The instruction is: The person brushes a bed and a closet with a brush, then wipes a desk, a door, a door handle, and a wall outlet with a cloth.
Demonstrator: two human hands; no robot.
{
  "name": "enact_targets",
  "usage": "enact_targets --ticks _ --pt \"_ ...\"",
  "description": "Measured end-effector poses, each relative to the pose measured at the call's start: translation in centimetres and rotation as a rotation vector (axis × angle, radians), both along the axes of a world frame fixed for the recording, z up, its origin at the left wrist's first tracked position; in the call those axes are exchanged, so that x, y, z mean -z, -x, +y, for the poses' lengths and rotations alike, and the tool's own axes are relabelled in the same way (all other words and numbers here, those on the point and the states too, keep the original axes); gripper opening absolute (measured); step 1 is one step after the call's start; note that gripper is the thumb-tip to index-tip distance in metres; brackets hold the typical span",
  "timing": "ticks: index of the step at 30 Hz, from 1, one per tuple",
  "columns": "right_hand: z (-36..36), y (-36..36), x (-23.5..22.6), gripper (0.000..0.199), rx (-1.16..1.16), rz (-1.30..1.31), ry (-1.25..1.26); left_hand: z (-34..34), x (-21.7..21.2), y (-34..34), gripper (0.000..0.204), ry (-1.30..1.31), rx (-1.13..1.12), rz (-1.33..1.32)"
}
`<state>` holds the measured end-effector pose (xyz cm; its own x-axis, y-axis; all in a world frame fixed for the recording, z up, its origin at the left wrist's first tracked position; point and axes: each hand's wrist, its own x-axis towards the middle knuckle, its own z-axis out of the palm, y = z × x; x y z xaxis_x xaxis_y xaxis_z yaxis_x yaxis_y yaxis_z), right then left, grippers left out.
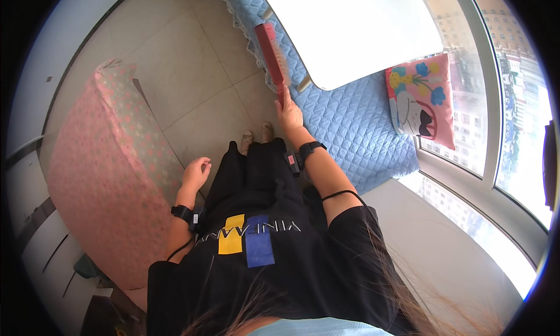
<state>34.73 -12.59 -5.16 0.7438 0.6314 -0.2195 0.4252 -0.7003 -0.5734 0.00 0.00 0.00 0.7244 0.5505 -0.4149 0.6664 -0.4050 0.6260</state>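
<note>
With twelve at the top of the view, the person's right forearm slants up from about five o'clock of its hand, the elbow slightly bent and well out from the body. The right hand (290, 115) sits just to the right of twelve o'clock from the centre, wrapped around the handle end of a red brush (269, 51). Its index finger lies stretched along the handle, pointing to twelve; the thumb shows on the near side, and the remaining fingers are mostly hidden, so how tightly they press cannot be told.

The brush reaches away from the hand, its long axis running from about eleven o'clock at the far tip to five at the grip. Its pale pink bristles face roughly three o'clock, toward a white tabletop (356, 35). The brush head is over the lace-trimmed edge of a blue quilted cover (350, 117); whether the bristles touch the cover cannot be told.

The left hand (196, 171) is at nine o'clock from the centre, its forearm rising toward one. Its fingers are loosely curled in a half-open bend, tips toward two o'clock, near a pink floral cloth (108, 167) that lies farther out at nine. A pink cushion (423, 100) rests on the cover at two o'clock.
</note>
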Motion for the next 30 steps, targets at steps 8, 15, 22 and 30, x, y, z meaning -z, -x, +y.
enact_targets --ticks 8,15,22,30 --pt "2.9 3.9 0.8 0.064 -0.444 0.169 0.308 -0.2 -1.1 1.4 0.019 0.024 -0.012 0.057" --pt "0.1 3.4 0.9 0.052 0.224 0.143 -0.370 0.0 -1.0 4.4 0.018 0.037 -0.199 0.015" --pt "3.0 3.8 3.7 0.040 0.660 0.878 -0.702 -2.3 -0.3 5.8 0.019 0.060 -0.234 0.086" --pt "0.5 8.1 5.0 0.048 0.021 0.718 -0.178 -2.0 0.3 4.7 0.019 0.064 -0.263 0.052"
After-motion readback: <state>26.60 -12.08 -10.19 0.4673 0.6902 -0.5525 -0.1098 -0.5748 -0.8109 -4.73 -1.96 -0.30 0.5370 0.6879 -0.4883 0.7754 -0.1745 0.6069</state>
